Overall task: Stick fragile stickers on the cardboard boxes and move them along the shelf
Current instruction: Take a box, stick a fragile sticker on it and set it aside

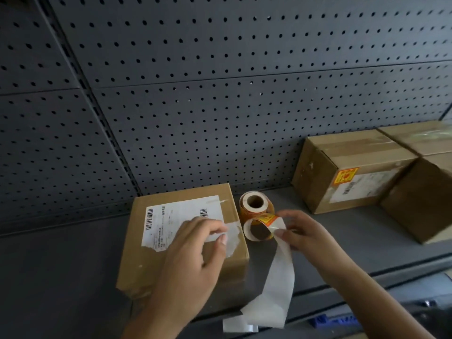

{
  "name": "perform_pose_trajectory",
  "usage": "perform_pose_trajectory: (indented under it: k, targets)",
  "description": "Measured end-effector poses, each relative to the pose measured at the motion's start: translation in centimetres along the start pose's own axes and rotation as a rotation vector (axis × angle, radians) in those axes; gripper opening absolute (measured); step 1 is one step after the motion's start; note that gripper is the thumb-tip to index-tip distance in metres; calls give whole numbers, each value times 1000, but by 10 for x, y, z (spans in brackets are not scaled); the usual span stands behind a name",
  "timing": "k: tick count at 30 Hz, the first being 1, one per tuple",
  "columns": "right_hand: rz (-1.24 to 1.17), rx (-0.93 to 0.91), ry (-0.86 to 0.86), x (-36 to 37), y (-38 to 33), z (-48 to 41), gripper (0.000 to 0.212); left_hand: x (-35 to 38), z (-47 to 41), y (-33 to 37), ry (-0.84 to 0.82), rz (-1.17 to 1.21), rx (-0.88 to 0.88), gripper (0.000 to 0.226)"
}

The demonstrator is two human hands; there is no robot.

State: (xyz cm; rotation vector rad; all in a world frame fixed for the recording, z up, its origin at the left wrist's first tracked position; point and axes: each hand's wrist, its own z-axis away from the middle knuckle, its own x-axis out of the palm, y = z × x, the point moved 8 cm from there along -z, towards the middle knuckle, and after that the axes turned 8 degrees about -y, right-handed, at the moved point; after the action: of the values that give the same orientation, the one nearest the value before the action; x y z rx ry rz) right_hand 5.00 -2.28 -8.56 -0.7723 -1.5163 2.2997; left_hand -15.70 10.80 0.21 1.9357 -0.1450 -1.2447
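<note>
A flat cardboard box (171,270) with a torn white shipping label (178,216) lies on the grey shelf (61,265). My left hand (193,255) rests over its top, fingers apart, touching the label's torn edge. Right of the box stands a roll of orange fragile stickers (255,204). Its white backing strip (276,277) loops forward and hangs over the shelf edge. My right hand (303,231) pinches that strip beside a red-and-yellow sticker (267,219) at the top of the loop. A larger box (352,167) at the right carries a fragile sticker (346,176).
A dark perforated back panel (220,94) rises behind the shelf. Another cardboard box (423,199) stands against the larger one at the far right. A blue object (322,321) shows below the shelf's front edge.
</note>
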Motion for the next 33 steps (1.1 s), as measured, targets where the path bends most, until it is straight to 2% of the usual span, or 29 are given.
perform_pose_trajectory:
  k: [3,6,12,17,20,22,24,27,33]
  targets:
    - [-174,-91,-38,2,-17,13,29,28,-9,17,-109,81,-28,14]
    - [-233,-177,-50,5,-34,26,25,47,-21,27,-189,86,-77,18]
    - [-260,-263,50,0,-47,41,19,57,-40,33,-205,117,-88,36]
    - [-18,-296,44,4,-49,45,9,58,-47,21,-121,338,-142,18]
    - [273,-369,172,-5,-56,49,6,59,-49,21,-122,391,-129,7]
    - [420,-448,262,-9,-65,54,13,62,-49,23,-147,418,-110,5]
    - [470,-514,276,-9,-73,54,21,65,-48,24,-177,458,-99,6]
    - [479,-574,202,-6,-80,50,25,68,-47,26,-200,459,-70,7]
    - [533,-609,198,-13,-83,45,17,66,-44,27,-212,439,-65,11]
